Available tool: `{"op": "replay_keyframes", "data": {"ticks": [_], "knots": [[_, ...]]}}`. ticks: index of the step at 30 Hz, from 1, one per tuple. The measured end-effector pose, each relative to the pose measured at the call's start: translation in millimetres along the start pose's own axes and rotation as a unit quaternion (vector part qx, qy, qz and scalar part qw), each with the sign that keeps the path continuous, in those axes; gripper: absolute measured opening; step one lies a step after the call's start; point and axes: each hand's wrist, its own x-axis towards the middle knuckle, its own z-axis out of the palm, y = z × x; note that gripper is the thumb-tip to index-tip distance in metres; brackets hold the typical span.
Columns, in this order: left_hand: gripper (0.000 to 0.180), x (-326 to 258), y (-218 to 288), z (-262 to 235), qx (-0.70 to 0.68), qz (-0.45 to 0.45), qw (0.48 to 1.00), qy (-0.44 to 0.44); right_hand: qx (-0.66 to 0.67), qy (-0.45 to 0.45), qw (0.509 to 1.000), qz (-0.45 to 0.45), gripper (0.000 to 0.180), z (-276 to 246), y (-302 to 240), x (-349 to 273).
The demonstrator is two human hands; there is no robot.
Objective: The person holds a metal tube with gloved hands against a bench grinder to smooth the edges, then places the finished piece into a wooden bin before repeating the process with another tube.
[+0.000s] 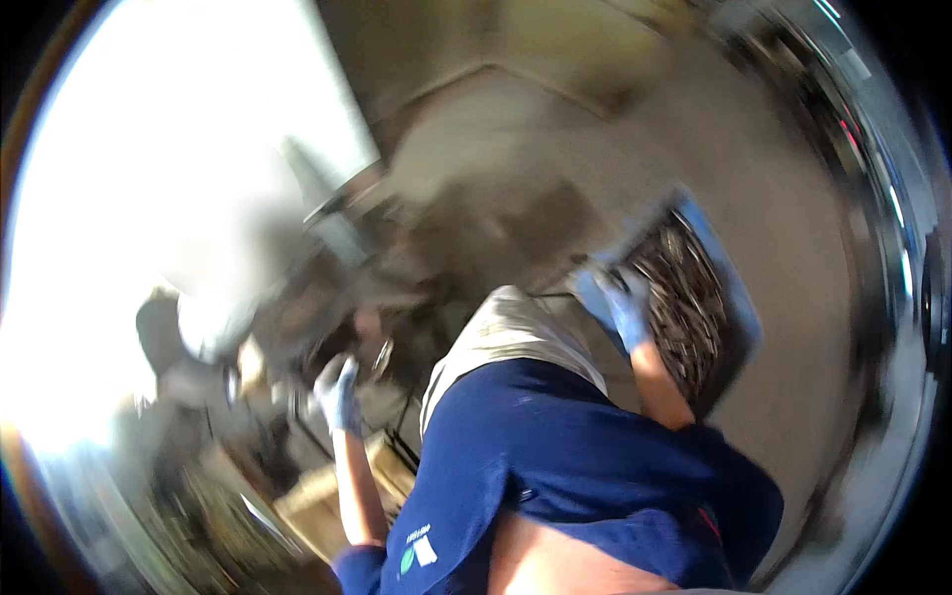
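Observation:
My left hand (pixel 339 397), in a pale blue-grey glove, is raised at the left of my body. Its thumb and a finger stand apart, and nothing shows between them. A small shiny metal piece (pixel 383 357) appears just to its right, apart from the glove. On the right, my right hand (pixel 627 307), gloved alike, reaches over the near left side of a blue bin (pixel 736 286). Many dark, slender metal pieces (pixel 682 297) fill this bin. Motion smears the right fingers; whether they grip a piece cannot be made out.
Blurred machinery (pixel 337 258) stands at the left beneath very bright light. A tan cardboard box (pixel 322 506) is low on the left, beside my forearm. Grey floor (pixel 793 248) stretches around the blue bin. Dark shelving or equipment (pixel 853 149) curves along the right.

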Motion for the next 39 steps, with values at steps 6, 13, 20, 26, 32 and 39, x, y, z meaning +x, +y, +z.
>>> {"op": "replay_keyframes", "data": {"ticks": [6,13,20,26,32,39], "knots": [[0.019,-74,-21,-109,-0.079,0.052,0.987,0.132,-0.209,-0.169,0.963,0.005,0.026,28,59,-21],[0.012,-213,-138,-204,0.021,-0.115,0.924,0.364,-0.250,-0.312,0.906,0.138,0.021,60,59,2],[0.024,-270,-188,-200,0.314,-0.247,0.871,0.286,-0.307,-0.377,0.872,0.058,0.027,96,76,24],[0.029,-273,-166,-175,0.395,-0.374,0.825,0.156,-0.306,-0.411,0.857,0.058,0.028,104,77,23],[0.020,-253,-215,-135,0.565,-0.333,0.754,0.021,-0.255,-0.460,0.844,0.106,0.029,114,63,4],[0.023,-252,-238,-128,0.449,-0.373,0.797,0.156,-0.437,-0.555,0.683,0.186,0.027,39,241,201]]}}
